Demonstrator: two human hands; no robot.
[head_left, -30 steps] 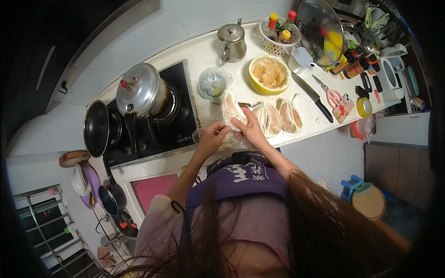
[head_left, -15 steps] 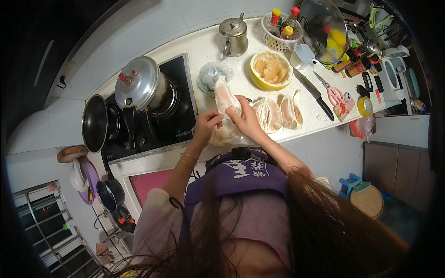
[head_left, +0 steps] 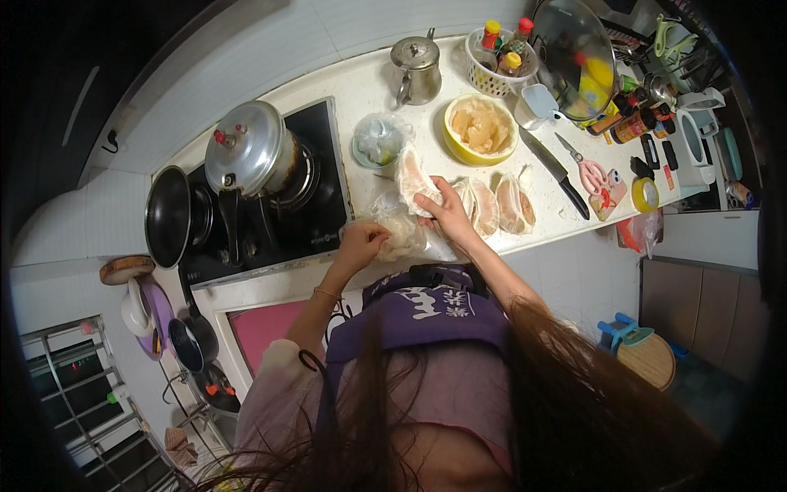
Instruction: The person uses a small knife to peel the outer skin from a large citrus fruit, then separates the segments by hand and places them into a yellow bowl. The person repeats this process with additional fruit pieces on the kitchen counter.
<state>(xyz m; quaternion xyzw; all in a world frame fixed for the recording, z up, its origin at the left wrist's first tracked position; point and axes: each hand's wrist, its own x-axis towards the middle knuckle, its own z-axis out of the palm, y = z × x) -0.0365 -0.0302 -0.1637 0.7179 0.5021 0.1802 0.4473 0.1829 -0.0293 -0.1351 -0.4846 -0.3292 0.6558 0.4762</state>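
My right hand (head_left: pixel 445 215) holds a pale raw meat fillet (head_left: pixel 412 178) lifted over the white counter (head_left: pixel 369 90). My left hand (head_left: pixel 361 243) grips a clear plastic bag (head_left: pixel 399 231) with more pale pieces in it, at the counter's front edge beside the stove. To the right of my right hand, several more fillets (head_left: pixel 498 205) lie flat in a row on the counter. A yellow bowl (head_left: pixel 480 129) of similar pieces stands just behind them.
A black stove (head_left: pixel 270 205) carries a steel pressure cooker (head_left: pixel 246 156) and a black pan (head_left: pixel 168 216). A kitchen knife (head_left: pixel 554 170), pink scissors (head_left: pixel 589 170), a small wrapped dish (head_left: pixel 377 139), a metal kettle (head_left: pixel 416 67), a basket of bottles (head_left: pixel 497 57) and a glass lid (head_left: pixel 570 45) crowd the counter.
My right hand has lifted a fillet up and away from the bag, toward the back of the counter. My left hand has shifted onto the bag and holds it down.
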